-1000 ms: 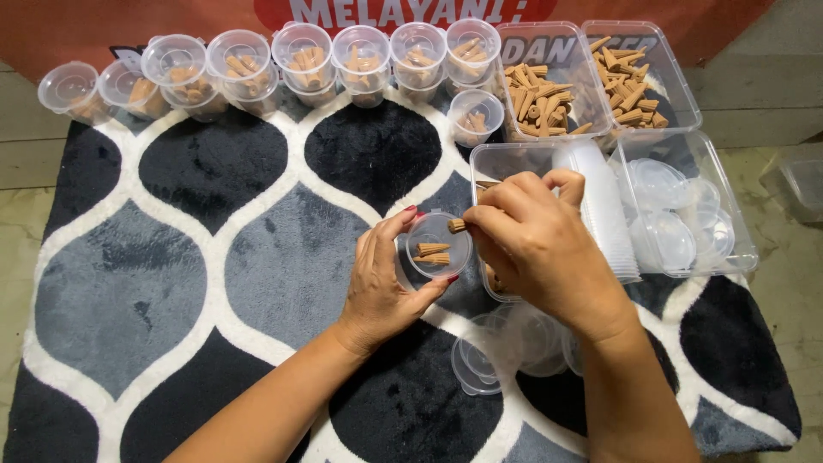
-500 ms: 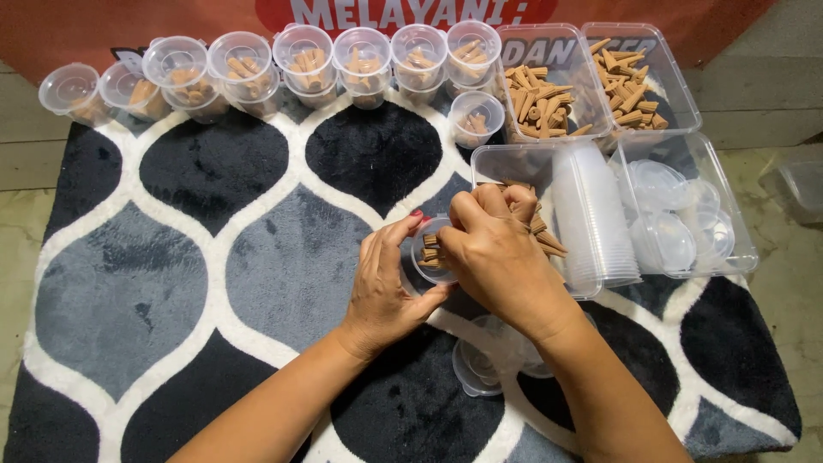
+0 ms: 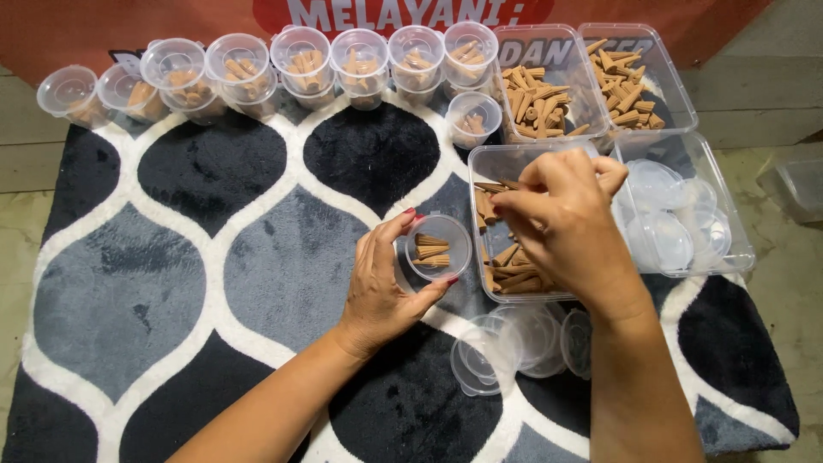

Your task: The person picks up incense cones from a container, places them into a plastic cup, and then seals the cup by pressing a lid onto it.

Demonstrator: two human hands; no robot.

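Left grip [image 3: 381, 287] grasping small cup [image 3: 437, 247], right grip [image 3: 561, 219] pinched over tray [image 3: 480, 163], contents hidden

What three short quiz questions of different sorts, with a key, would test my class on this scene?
1. True or false: the left hand holds a small clear cup.
2. The right hand is over: A) the tray of cones, B) the tray of lids.
3. What lies in the cup?

Key: 1 true. 2 A. 3 A few brown cones.
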